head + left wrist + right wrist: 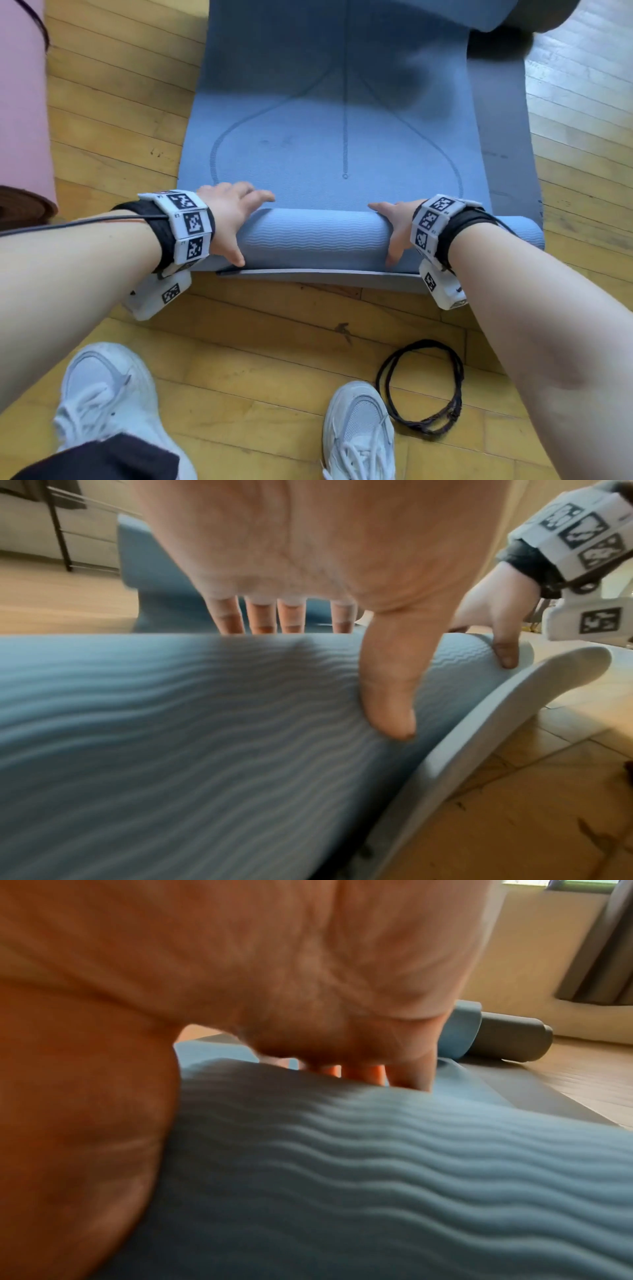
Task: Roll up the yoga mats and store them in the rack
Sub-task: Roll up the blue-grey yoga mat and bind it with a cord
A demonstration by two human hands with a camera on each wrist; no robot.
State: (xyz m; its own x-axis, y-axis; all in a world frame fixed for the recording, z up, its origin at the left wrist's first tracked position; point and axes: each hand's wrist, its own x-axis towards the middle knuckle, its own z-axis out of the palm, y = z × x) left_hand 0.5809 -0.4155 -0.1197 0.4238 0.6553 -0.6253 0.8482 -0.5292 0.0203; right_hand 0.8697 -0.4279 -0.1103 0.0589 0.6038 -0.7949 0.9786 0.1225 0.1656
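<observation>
Your left hand [228,219] and right hand [394,230] lie open, pressing the blue yoga mat roll [315,236] under both palms. Risk: an uneven push skews it, and the grey edge [308,273] under your thumbs could catch.

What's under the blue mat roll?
A grey mat, its edge showing in front of the roll and along the right side; the rest is covered by the blue mat.
</observation>
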